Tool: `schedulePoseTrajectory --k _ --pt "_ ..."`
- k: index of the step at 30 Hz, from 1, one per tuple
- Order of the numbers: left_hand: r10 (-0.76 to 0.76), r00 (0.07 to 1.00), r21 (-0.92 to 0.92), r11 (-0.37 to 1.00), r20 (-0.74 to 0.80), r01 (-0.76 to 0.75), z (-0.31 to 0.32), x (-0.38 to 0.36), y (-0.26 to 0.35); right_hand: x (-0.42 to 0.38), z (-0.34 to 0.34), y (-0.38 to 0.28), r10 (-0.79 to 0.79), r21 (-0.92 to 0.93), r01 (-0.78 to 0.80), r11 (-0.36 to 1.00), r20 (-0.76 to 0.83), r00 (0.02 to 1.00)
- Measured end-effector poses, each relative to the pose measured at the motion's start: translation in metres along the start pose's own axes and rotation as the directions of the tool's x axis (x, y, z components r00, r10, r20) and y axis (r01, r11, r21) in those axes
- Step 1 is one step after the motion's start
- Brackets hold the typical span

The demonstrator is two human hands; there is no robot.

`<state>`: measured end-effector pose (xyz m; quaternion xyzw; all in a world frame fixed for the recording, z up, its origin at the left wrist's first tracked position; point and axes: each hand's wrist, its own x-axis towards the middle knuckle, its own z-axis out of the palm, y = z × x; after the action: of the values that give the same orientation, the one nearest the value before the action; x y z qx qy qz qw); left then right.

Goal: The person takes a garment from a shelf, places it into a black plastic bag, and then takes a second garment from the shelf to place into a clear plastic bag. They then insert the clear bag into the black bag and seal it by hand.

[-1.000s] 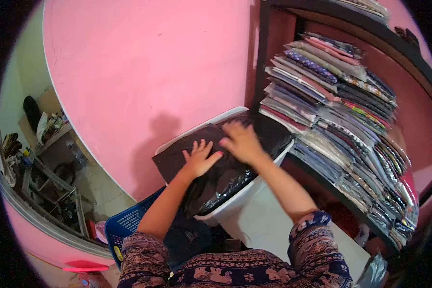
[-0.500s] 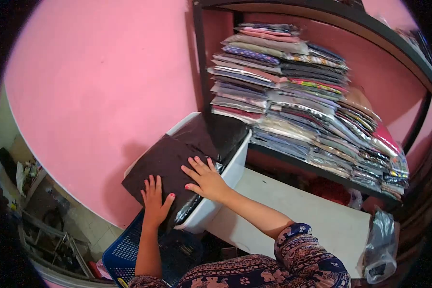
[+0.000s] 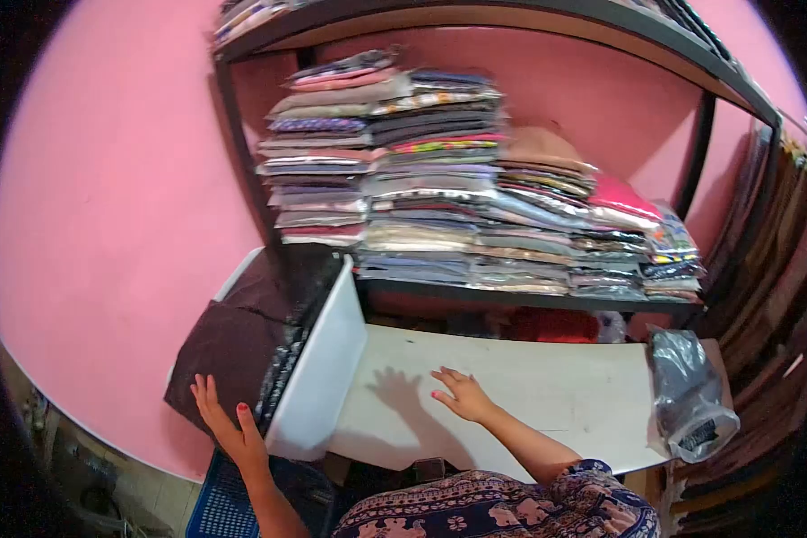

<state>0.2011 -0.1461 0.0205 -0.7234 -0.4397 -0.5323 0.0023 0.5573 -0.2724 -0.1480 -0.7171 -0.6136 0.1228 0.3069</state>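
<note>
My left hand rests flat, fingers spread, on the near corner of a folded dark brown garment. The garment lies on top of a white bin that is filled with dark bagged clothing. My right hand is open, palm down, on the white table and holds nothing. Both forearms are bare; patterned sleeves show at the bottom edge.
A dark metal shelf above the table carries several stacks of folded, bagged clothes. A grey plastic bag sits at the table's right end. A blue basket stands below the bin. The wall behind is pink.
The view swung right. My right hand left the dark garment and came down on the white table. My left hand stayed on the garment's near corner.
</note>
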Motion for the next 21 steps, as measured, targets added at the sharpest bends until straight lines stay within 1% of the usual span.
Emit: schedulePoseTrajectory --k 1,2,3,5,6,7,8,9,10,11,12,13,14,15,16,17,18,19,20,21 --pt "0.004 1.000 -0.020 1.000 0.016 -0.003 0.014 -0.004 0.011 -0.018 -0.007 0.024 0.055 0.042 -0.055 0.998 0.000 0.998" --pt "0.063 0.998 -0.017 0.998 0.016 -0.063 0.028 -0.008 0.025 -0.036 -0.017 0.049 0.109 0.082 -0.109 0.991 0.006 0.994" --pt "0.119 0.993 -0.011 0.993 0.018 -0.119 0.041 -0.015 0.038 -0.053 -0.032 0.069 0.131 0.073 -0.131 0.989 0.007 0.991" --pt "0.118 0.984 -0.078 0.991 0.136 -0.108 0.082 -0.035 0.060 -0.074 -0.073 0.097 0.114 0.026 -0.113 0.993 -0.036 0.993" --pt "0.107 0.956 -0.083 0.993 0.274 -0.088 0.109 -0.051 0.057 -0.079 -0.100 0.102 0.115 -0.037 -0.119 0.992 -0.105 0.988" --pt "0.088 0.908 -0.067 0.996 0.410 -0.066 0.138 -0.073 0.060 -0.078 -0.123 0.117 0.092 -0.108 -0.113 0.988 -0.183 0.979" --pt "0.068 0.842 -0.047 0.998 0.536 -0.050 0.163 -0.096 0.067 -0.073 -0.157 0.122 0.061 -0.165 -0.103 0.981 -0.243 0.968" --pt "0.027 0.683 -0.009 1.000 0.730 -0.029 0.185 -0.114 0.078 -0.064 -0.185 0.137 -0.045 -0.222 -0.030 0.975 -0.328 0.943" --pt "-0.019 0.481 0.034 0.999 0.876 -0.022 0.202 -0.131 0.092 -0.054 -0.220 0.131 -0.025 -0.217 -0.064 0.974 -0.383 0.923" --pt "0.034 0.382 -0.044 0.999 0.923 0.016 0.215 -0.147 0.106 -0.042 -0.250 0.128 -0.075 -0.302 -0.075 0.950 -0.457 0.886" --pt "0.094 0.282 -0.116 0.991 0.955 0.062 0.225 -0.163 0.120 -0.035 -0.286 0.101 -0.067 -0.263 -0.080 0.962 -0.506 0.860" --pt "0.100 0.287 -0.122 0.991 0.953 0.057 0.233 -0.177 0.133 -0.022 -0.311 0.098 -0.133 -0.291 -0.039 0.956 -0.548 0.826" --pt "0.127 0.239 -0.152 0.984 0.963 0.089 0.241 -0.189 0.145 -0.004 -0.329 0.110 -0.278 -0.421 0.012 0.907 -0.578 0.767" --pt "0.154 0.191 -0.180 0.976 0.969 0.121 0.247 -0.198 0.153 0.010 -0.348 0.108 -0.266 -0.426 -0.008 0.905 -0.580 0.770" --pt "0.156 0.203 -0.183 0.976 0.967 0.118 0.251 -0.207 0.156 0.023 -0.368 0.105 -0.285 -0.469 -0.011 0.883 -0.555 0.782" --pt "0.146 0.191 -0.179 0.970 0.971 0.166 0.253 -0.216 0.158 0.038 -0.383 0.106 -0.297 -0.473 -0.001 0.881 -0.554 0.777" --pt "0.134 0.178 -0.172 0.961 0.975 0.217 0.255 -0.220 0.163 0.053 -0.397 0.107 -0.351 -0.556 -0.028 0.831 -0.564 0.748" --pt "0.128 0.191 -0.170 0.960 0.973 0.221 0.251 -0.218 0.170 0.067 -0.410 0.111 -0.407 -0.632 -0.059 0.773 -0.565 0.717" --pt "0.071 0.164 -0.107 0.969 0.984 0.222 0.243 -0.218 0.174 0.079 -0.422 0.114 -0.417 -0.634 -0.045 0.772 -0.559 0.716" --pt "0.010 0.132 -0.039 0.974 0.991 0.223 0.236 -0.218 0.177 0.091 -0.430 0.119 -0.351 -0.662 -0.124 0.740 -0.537 0.767"
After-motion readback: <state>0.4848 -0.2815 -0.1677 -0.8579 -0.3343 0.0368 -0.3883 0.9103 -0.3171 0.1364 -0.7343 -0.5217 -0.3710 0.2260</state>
